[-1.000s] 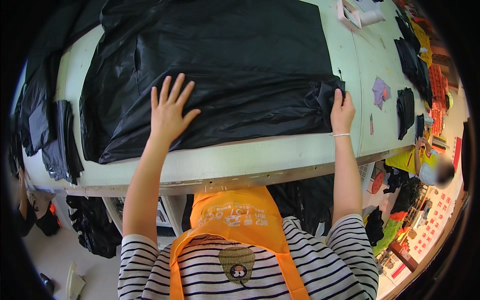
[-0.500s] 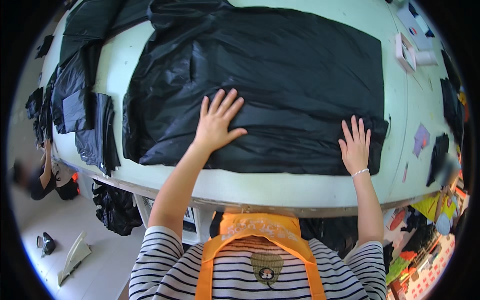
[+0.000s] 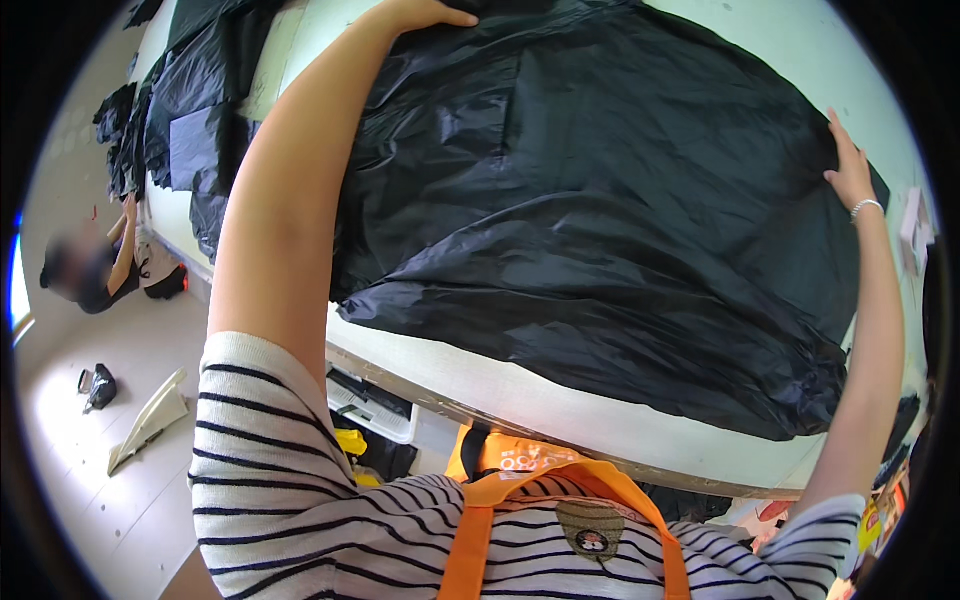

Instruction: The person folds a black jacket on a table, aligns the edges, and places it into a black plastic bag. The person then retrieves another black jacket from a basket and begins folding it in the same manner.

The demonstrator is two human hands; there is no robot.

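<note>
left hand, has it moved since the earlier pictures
Yes: the left hand has moved forward, farther from the near edge of the white table, and is now partly cut off by the top of the view.

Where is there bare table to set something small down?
A strip of pale tabletop lies bare between the black fabric and the table's near edge. Another patch shows at upper right, bordered by the fabric's far edge and the right hand. The middle is covered by fabric, and the left end is crowded with dark cloths.
</note>
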